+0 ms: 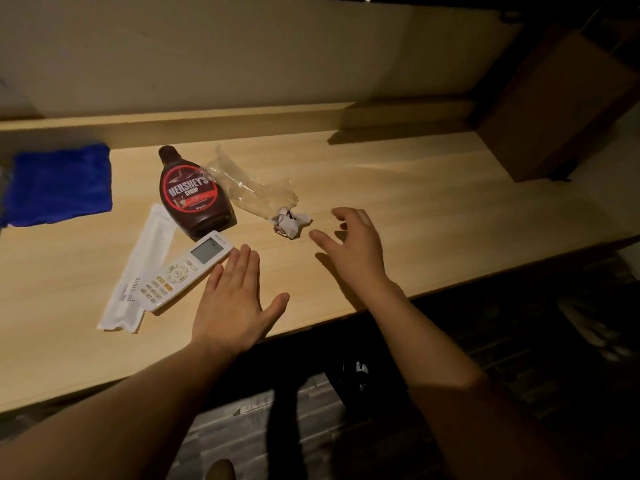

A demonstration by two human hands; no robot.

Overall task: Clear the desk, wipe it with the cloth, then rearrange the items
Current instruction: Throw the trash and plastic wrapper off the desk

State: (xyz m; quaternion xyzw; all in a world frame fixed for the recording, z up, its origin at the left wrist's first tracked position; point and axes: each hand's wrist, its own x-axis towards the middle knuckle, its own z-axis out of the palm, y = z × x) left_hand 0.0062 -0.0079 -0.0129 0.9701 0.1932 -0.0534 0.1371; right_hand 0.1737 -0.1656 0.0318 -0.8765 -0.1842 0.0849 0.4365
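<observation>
On the light wooden desk [415,188] a brown chocolate syrup bottle [194,195] lies on its side. A white remote control [187,271] lies below it, partly over a long white paper packet [138,268]. Clear crumpled plastic wrap [252,188] and a crumpled paper ball [291,223] lie right of the bottle. A folded blue cloth [59,183] rests at the far left. My left hand [235,303] is flat and open, its fingertips beside the remote. My right hand [353,244] hovers open just right of the paper ball, holding nothing.
A low wooden ledge [207,124] runs along the wall at the desk's back. A brown cardboard box [557,109] stands at the back right corner. Below the front edge the floor is dark, with shoes [356,375] under the desk.
</observation>
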